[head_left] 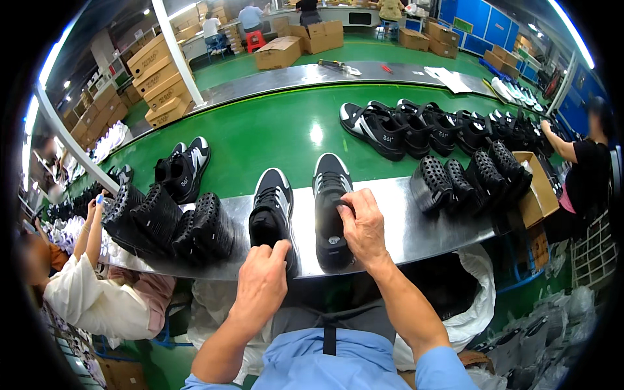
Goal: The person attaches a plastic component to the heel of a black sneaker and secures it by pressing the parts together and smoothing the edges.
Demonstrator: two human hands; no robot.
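Note:
Two black sneakers with silver-white toes stand side by side on the metal ledge before me, toes pointing away. At the left sneaker (265,207), my left hand (263,281) is closed, its thumb and fingers pinched at the heel collar. My right hand (365,227) reaches over the right sneaker (329,177) with finger and thumb closed on its black tongue or pull strap near the opening. A pale round mark shows inside that shoe. What lies under my left fingers is partly hidden.
Stacks of black perforated shoe-shaped pieces (207,227) flank the sneakers, with more (431,185) at right. Further black sneakers (374,129) line the green belt (273,123). An open carton (538,195) sits at right. Co-workers (97,292) work on both sides.

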